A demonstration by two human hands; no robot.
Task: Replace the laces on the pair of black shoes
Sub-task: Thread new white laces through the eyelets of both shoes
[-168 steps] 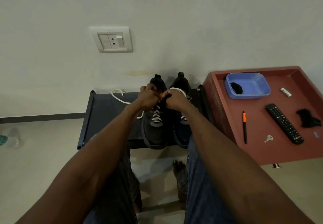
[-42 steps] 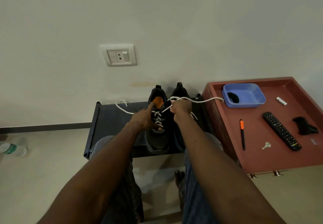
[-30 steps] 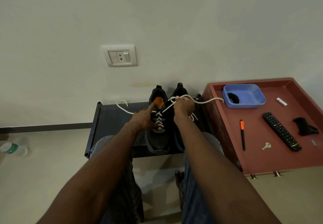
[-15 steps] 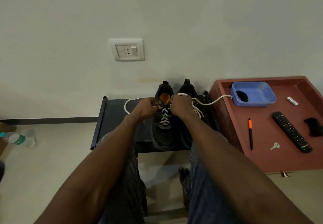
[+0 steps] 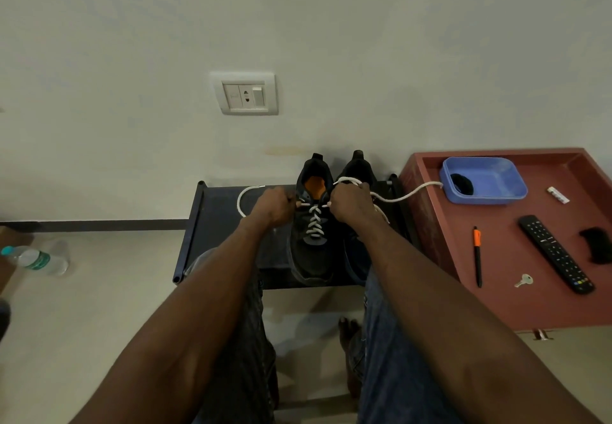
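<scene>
Now both arms reach straight forward. The left hand (image 5: pixel 273 206) and right hand (image 5: pixel 350 199) each pinch an end of the white lace (image 5: pixel 314 221) with curled fingers, beside the left shoe (image 5: pixel 311 251) on the rack (image 5: pixel 218 225).

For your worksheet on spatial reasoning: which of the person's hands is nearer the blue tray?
Right. The right hand is beside the tray's table; the left hand lies beyond the shoes.
</scene>
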